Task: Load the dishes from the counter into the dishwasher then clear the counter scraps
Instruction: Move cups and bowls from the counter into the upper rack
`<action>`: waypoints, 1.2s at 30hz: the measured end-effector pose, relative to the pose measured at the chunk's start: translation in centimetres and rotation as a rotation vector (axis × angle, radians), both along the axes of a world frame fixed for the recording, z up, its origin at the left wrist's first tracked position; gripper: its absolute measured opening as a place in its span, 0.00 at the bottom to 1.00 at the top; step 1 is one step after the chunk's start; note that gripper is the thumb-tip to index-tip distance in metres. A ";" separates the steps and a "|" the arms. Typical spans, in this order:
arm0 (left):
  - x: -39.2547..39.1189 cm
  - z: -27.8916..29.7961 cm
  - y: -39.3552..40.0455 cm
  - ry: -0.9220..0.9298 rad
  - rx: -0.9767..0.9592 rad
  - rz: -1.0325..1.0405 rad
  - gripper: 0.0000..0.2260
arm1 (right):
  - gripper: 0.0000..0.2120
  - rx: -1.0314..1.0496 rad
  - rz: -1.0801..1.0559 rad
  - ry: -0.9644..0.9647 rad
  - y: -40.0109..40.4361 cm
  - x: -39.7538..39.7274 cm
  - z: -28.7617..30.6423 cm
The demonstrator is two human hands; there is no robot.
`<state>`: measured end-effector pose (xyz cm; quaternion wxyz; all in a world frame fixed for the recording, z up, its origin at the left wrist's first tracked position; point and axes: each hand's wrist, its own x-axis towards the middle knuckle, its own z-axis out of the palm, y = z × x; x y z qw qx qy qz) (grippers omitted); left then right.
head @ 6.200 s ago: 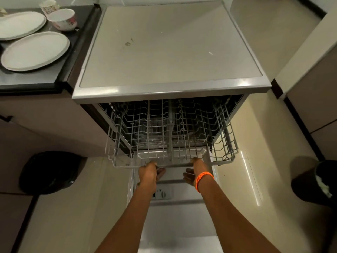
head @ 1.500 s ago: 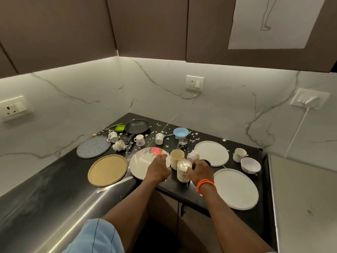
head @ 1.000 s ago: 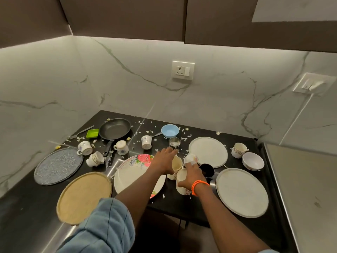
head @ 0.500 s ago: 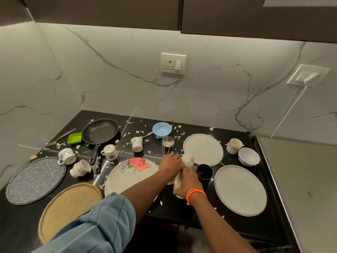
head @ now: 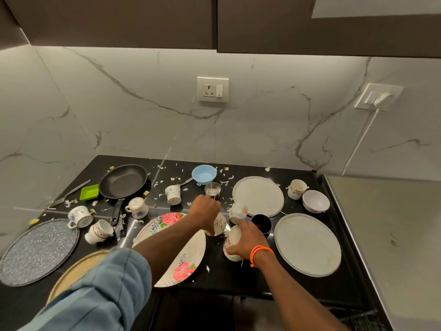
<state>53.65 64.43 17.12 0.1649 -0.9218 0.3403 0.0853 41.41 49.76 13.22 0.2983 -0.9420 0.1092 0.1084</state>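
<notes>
Dishes and white scraps (head: 224, 181) cover the black counter (head: 229, 278). My left hand (head: 205, 214) is closed over a patterned mug (head: 219, 227) beside the floral plate (head: 183, 261). My right hand (head: 248, 240), with an orange wristband, grips a second patterned mug (head: 229, 246) at the counter's front middle. A small white cup (head: 238, 211) sits tilted just above my right fingers; I cannot tell whether they touch it. A black cup (head: 261, 224) stands right of my right hand.
Two white plates (head: 259, 195) (head: 307, 244), a cup (head: 296, 189) and a bowl (head: 316, 201) lie right. A blue bowl (head: 204, 174), steel cup (head: 212, 190), pan (head: 123, 180), green dish (head: 89, 192), fork (head: 69, 193), several cups (head: 80, 217), grey plate (head: 38, 252) and tan plate (head: 74, 271) lie left. The dishwasher top (head: 393, 235) adjoins right.
I turned from the dishwasher rack to the counter. Both hands have closed on mugs at the middle, and the left hand now tips its mug.
</notes>
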 end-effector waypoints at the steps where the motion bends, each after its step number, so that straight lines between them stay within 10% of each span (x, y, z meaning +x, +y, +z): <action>1: 0.2 0.9 0.6 0.064 -0.096 0.118 0.36 | 0.44 0.007 -0.002 -0.003 -0.2 0.1 0.3; 9: 1.5 1.8 5.5 0.931 -1.166 1.063 0.37 | 0.39 0.023 -0.018 -0.055 -1.5 1.8 3.2; 18: -1.0 2.1 3.8 1.547 -1.715 0.795 0.42 | 0.40 0.015 -0.084 -0.153 -3.3 3.0 6.2; 36: -5.7 5.2 -12.1 0.937 -1.406 0.292 0.30 | 0.33 0.185 -0.438 -0.269 -16.7 -7.2 11.3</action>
